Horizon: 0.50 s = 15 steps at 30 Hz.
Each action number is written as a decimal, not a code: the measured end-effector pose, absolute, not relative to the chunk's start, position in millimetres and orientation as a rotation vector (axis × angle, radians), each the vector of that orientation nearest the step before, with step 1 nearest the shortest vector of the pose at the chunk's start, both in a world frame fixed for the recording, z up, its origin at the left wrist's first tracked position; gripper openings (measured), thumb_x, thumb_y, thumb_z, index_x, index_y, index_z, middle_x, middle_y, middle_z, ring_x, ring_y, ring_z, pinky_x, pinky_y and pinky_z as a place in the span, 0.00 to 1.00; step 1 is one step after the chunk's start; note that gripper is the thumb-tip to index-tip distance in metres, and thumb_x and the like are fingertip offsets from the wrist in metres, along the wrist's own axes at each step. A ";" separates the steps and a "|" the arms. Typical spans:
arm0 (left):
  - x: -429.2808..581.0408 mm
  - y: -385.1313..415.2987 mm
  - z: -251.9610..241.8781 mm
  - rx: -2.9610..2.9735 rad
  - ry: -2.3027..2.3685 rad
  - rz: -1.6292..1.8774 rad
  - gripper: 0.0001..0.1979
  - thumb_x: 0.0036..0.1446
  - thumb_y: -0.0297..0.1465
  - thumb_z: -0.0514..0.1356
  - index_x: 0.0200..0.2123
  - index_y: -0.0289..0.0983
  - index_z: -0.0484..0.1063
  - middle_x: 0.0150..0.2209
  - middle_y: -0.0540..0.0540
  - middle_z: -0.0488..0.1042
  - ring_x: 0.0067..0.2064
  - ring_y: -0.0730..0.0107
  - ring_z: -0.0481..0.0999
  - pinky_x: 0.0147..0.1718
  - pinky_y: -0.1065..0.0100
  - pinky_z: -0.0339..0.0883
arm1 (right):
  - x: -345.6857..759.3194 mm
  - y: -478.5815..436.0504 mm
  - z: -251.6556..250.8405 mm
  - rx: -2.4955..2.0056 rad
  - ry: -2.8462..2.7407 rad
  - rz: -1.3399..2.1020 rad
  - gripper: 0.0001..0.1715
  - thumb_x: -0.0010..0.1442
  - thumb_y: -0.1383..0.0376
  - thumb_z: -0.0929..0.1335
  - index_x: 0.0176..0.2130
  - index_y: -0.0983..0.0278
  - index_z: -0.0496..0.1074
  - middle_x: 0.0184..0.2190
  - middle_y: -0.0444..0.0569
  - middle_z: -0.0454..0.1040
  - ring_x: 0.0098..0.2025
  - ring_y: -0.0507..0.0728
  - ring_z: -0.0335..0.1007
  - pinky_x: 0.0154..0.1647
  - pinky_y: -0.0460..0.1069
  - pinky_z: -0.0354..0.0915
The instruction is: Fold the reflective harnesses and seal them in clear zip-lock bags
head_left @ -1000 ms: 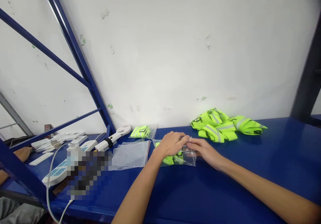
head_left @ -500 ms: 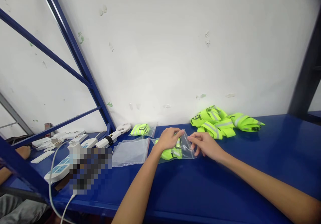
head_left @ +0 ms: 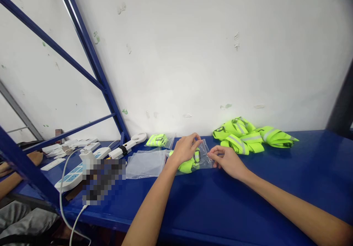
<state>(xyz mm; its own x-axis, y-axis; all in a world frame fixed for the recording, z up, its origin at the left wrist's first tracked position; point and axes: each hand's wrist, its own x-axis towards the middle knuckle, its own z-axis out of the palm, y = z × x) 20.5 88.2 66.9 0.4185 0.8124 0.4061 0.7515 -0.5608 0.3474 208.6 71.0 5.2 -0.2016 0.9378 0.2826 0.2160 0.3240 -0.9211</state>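
Note:
My left hand (head_left: pixel 185 148) grips the top of a clear plastic bag (head_left: pixel 204 157) with a folded neon-yellow reflective band (head_left: pixel 185 166) inside it, on the blue shelf (head_left: pixel 248 198). My right hand (head_left: pixel 226 160) pinches the bag's right edge with its fingers together. A pile of loose neon-yellow reflective bands (head_left: pixel 248 136) lies behind my right hand by the wall. Another filled bag (head_left: pixel 158 140) sits to the left at the back.
An empty clear bag (head_left: pixel 145 164) lies flat left of my hands. Further left are a white hand-held fan (head_left: pixel 129 146), a white power strip (head_left: pixel 79 169) with a cable, and a blurred patch. Blue frame bars (head_left: pixel 91 58) cross the left side. Another person's arm (head_left: pixel 16 178) shows at far left.
Both hands lifted the bag's open end off the shelf and moved slightly apart along its top edge; the view shifted a little to the left.

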 end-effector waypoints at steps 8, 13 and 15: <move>29.8 81.3 68.6 2.646 1.475 0.809 0.17 0.65 0.42 0.48 0.41 0.43 0.75 0.38 0.47 0.79 0.40 0.62 0.76 0.39 0.68 0.63 | 204.3 71.1 2.1 -1.055 -1.589 0.928 0.16 0.54 0.53 0.70 0.30 0.62 0.67 0.20 0.41 0.68 0.20 0.53 0.66 0.23 0.48 0.64; 38.1 81.4 60.1 2.556 1.541 0.897 0.17 0.65 0.38 0.48 0.39 0.40 0.76 0.37 0.45 0.80 0.39 0.62 0.77 0.39 0.68 0.63 | 204.9 71.0 2.6 -1.088 -1.599 0.975 0.23 0.56 0.54 0.69 0.46 0.65 0.68 0.19 0.39 0.65 0.21 0.54 0.65 0.26 0.49 0.64; 38.9 82.5 56.3 2.535 1.549 0.944 0.17 0.66 0.37 0.48 0.38 0.40 0.75 0.36 0.45 0.80 0.39 0.63 0.77 0.39 0.68 0.63 | 206.6 71.2 3.4 -1.118 -1.605 1.050 0.28 0.55 0.53 0.69 0.50 0.67 0.69 0.20 0.39 0.65 0.23 0.53 0.64 0.26 0.48 0.63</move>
